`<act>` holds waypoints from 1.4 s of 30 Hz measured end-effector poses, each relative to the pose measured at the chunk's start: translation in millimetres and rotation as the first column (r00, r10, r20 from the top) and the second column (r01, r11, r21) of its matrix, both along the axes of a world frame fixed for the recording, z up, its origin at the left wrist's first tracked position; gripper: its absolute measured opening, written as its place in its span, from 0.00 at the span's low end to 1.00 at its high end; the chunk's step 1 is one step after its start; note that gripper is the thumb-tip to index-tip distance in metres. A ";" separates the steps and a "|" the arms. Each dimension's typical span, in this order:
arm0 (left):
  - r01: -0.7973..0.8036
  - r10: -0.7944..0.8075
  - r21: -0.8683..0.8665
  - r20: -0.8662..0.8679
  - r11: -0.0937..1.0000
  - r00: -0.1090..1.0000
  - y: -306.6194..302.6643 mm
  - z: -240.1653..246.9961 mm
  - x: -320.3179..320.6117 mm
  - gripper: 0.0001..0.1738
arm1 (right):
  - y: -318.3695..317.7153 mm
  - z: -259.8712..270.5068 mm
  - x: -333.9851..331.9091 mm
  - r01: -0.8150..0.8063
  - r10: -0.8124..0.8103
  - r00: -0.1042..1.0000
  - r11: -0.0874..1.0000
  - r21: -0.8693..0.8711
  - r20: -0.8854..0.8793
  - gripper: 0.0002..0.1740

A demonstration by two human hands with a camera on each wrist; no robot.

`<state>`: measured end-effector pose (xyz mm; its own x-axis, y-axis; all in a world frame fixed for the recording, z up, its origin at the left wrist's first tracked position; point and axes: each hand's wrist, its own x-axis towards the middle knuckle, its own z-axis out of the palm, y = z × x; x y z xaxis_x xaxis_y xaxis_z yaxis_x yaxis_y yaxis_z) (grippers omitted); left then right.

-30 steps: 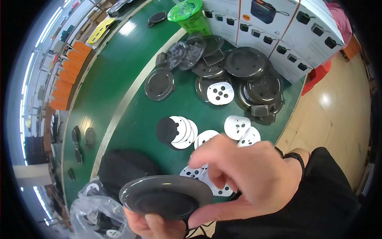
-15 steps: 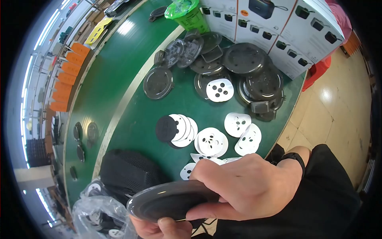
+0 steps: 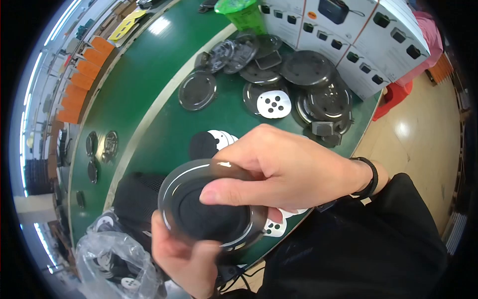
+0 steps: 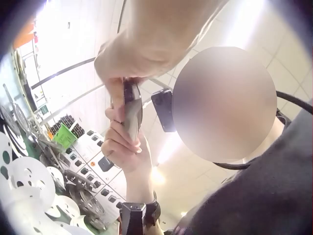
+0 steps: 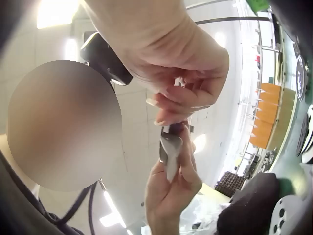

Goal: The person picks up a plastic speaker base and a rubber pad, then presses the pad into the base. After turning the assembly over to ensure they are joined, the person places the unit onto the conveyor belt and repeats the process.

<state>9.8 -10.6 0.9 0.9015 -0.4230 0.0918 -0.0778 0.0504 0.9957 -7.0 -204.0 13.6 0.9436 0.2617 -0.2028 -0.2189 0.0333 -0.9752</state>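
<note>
Both hands hold a round, smoky see-through plastic cover (image 3: 211, 222) with a black disc in its middle, its face turned up to the head camera. My right hand (image 3: 294, 169) pinches it at the upper right, thumb over the black face and the other fingers behind. At the lower left rim my left hand (image 3: 181, 264), somewhat blurred, grips the edge. The left wrist view shows the cover (image 4: 132, 112) nearly edge-on between the hands. Beyond it on the table lie a black round pad (image 3: 201, 144) and overlapping white hole-punched pads (image 3: 222, 138); more white pads (image 3: 275, 228) lie partly hidden under my right hand.
A pile of smoky plastic covers (image 3: 308, 67) lies at the back, a white pad (image 3: 274, 104) on one. Behind stand printed boxes (image 3: 368, 45) and a green cup (image 3: 246, 17). A plastic bag (image 3: 84, 254) and a black mesh item (image 3: 132, 199) are at left.
The cover has come up and tipped from a slanted, nearly edge-on pose to show its face. My right thumb has moved from its near rim onto the black middle, and the right hand is higher.
</note>
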 end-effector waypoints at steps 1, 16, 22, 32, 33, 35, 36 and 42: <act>-0.029 0.017 -0.095 -0.130 0.995 0.991 -4.5 -0.6 -1.3 0.35 | 2.4 -1.2 2.3 0.024 -0.021 0.998 0.998 -0.055 0.054 0.16; 0.277 -0.239 0.385 -0.146 0.880 0.960 -28.3 5.4 256.9 0.17 | -44.1 -16.2 -17.1 0.115 -0.136 0.987 0.971 -0.212 -0.088 0.15; -0.248 0.306 0.355 -0.115 0.901 0.945 -10.1 -114.7 456.3 0.20 | -64.0 -23.1 -57.7 0.122 -0.200 0.971 0.884 -0.451 -0.129 0.12; 0.218 -0.732 0.921 0.098 0.324 0.674 -58.8 -10.3 189.7 0.41 | -49.2 -18.8 -25.5 0.086 0.005 0.991 0.735 -0.672 0.133 0.13; 0.208 -0.789 0.948 0.065 0.239 0.611 -50.5 -22.5 163.2 0.42 | -48.7 -18.0 -26.2 0.079 0.005 0.992 0.739 -0.670 0.123 0.13; 0.069 -0.772 0.976 0.119 0.206 0.624 -45.9 -36.3 124.4 0.43 | -47.4 -19.3 -28.9 0.067 0.004 0.994 0.756 -0.651 0.107 0.13; 0.032 -0.762 0.973 0.159 0.229 0.628 -43.3 -42.4 124.8 0.42 | -46.6 -20.6 -31.7 0.064 -0.002 0.995 0.769 -0.636 0.098 0.13; 0.043 -0.705 0.934 0.237 0.355 0.669 -30.0 -8.0 129.7 0.41 | -32.4 -27.9 -39.7 0.175 -0.041 0.967 0.827 -0.535 0.253 0.13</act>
